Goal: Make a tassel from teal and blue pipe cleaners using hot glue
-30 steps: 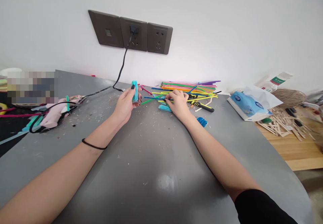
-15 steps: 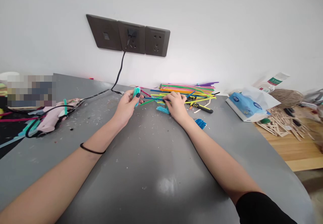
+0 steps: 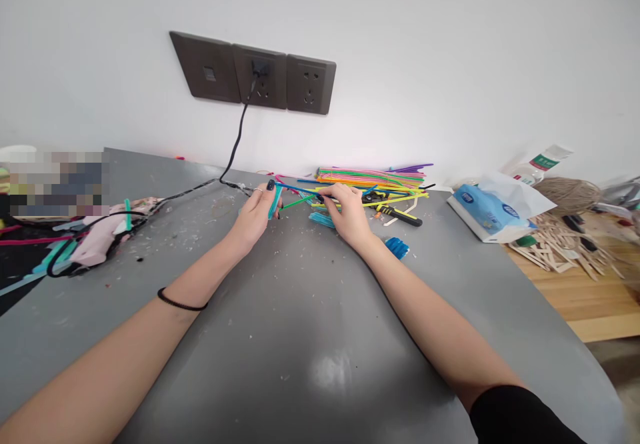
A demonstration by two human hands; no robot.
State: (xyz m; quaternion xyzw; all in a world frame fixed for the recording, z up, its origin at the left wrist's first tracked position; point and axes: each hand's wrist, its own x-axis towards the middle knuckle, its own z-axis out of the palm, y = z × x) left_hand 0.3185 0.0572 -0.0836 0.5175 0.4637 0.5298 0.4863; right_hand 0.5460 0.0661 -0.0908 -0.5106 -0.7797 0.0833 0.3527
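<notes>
My left hand [image 3: 255,216] is closed on a teal folded bundle [image 3: 275,203] that looks like fuzzy pipe cleaner. A blue pipe cleaner [image 3: 299,189] stretches from the left thumb to my right hand [image 3: 346,212], whose fingertips pinch its other end. Below the right fingers lies a light blue folded piece [image 3: 321,219] on the grey table. Nearer the right forearm is a darker blue folded piece [image 3: 397,248]. A green pipe cleaner [image 3: 296,203] passes between the hands.
Colourful pipe cleaners [image 3: 370,177] are heaped along the wall, with black-and-yellow pliers [image 3: 400,215] in front. A tissue pack [image 3: 487,211] and wooden sticks [image 3: 550,247] are on the right. A pink glue gun [image 3: 100,237] and a black power cord [image 3: 239,139] are on the left.
My left hand has turned, bringing the teal bundle slightly lower and the thumb up. The blue pipe cleaner's left end now sits higher, at the thumb. My right fingers have shifted slightly left.
</notes>
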